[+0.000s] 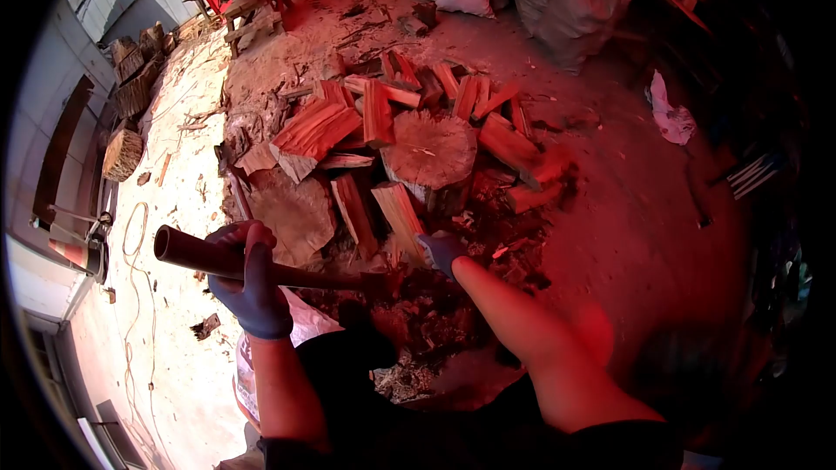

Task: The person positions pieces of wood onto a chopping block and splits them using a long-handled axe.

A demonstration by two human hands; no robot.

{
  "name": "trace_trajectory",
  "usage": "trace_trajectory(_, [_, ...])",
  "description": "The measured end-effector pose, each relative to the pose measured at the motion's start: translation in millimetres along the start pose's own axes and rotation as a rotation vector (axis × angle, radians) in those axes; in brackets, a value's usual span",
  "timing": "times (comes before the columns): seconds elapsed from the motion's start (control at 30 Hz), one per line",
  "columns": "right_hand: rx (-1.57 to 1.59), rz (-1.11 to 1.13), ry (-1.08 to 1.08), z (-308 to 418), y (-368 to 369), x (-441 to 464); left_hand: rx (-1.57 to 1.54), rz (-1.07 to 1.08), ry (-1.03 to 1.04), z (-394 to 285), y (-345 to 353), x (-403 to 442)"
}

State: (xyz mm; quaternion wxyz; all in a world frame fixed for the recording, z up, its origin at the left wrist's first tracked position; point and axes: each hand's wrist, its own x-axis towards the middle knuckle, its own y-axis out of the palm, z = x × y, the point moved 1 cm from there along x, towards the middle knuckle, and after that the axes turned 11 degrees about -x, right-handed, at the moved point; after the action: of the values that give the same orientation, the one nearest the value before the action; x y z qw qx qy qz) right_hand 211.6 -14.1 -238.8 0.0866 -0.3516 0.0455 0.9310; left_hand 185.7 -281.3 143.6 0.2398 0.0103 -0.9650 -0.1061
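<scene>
My left hand, in a dark blue glove, is closed around a long dark tubular handle. Its hollow end points left; the other end runs into shadow, so I cannot tell what tool it is. My right hand, gloved too, has its fingers at the lower right edge of a split piece of firewood and seems to grip it. That piece leans near a round chopping block. Another split piece stands left of it, beside a second wide stump.
Split firewood lies heaped around the block. Bark and chips cover the ground near my feet. Full sacks stand at the back. Uncut logs line the left wall, and a cord trails over the sunlit floor.
</scene>
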Motion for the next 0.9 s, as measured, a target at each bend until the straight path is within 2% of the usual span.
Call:
trace_trajectory(0.03, [0.002, 0.004, 0.009, 3, -1, 9, -0.033, 0.008, -0.141, 33, -6, -2])
trace_trajectory(0.1, [-0.754, -0.373, -0.056, 22, -6, 18, -0.073, -0.076, -0.338, 89, -6, -13])
trace_trajectory(0.17, [-0.566, -0.267, -0.040, 40, 4, 31, -0.093, -0.130, -0.330, 95, 3, -16])
trace_trajectory(0.23, [-0.855, -0.329, 0.094, 81, 15, 42, -0.035, -0.115, -0.305, 100, 13, -11])
trace_trajectory(0.3, [-0.831, -0.459, 0.007, 52, 29, 100, -0.001, -0.108, -0.315, 103, 22, -10])
trace_trajectory(0.43, [-0.852, -0.666, -0.005, 29, 32, 147, -0.013, -0.091, -0.321, 107, 31, -7])
trace_trajectory(0.53, [-0.957, -0.520, -0.192, 56, 21, 101, -0.022, -0.218, -0.345, 108, 31, 5])
trace_trajectory(0.57, [-0.827, -0.510, -0.364, 63, 16, 89, -0.141, -0.251, -0.364, 109, 29, 9])
trace_trajectory(0.6, [-0.703, -0.476, -0.531, 71, 10, 77, -0.126, -0.249, -0.358, 113, 25, 13])
trace_trajectory(0.67, [-0.545, -0.451, -0.685, 99, -7, 55, -0.120, -0.242, -0.351, 113, 24, 17])
trace_trajectory(0.73, [-0.354, -0.111, -0.595, 172, -31, 6, -0.065, -0.219, -0.411, 111, 26, 20])
trace_trajectory(0.83, [-0.211, -0.128, -0.860, 240, -60, -22, -0.096, -0.213, -0.397, 114, 27, 18])
trace_trajectory(0.9, [-0.177, -0.140, -0.887, 260, -81, -10, -0.040, -0.199, -0.397, 112, 26, 19])
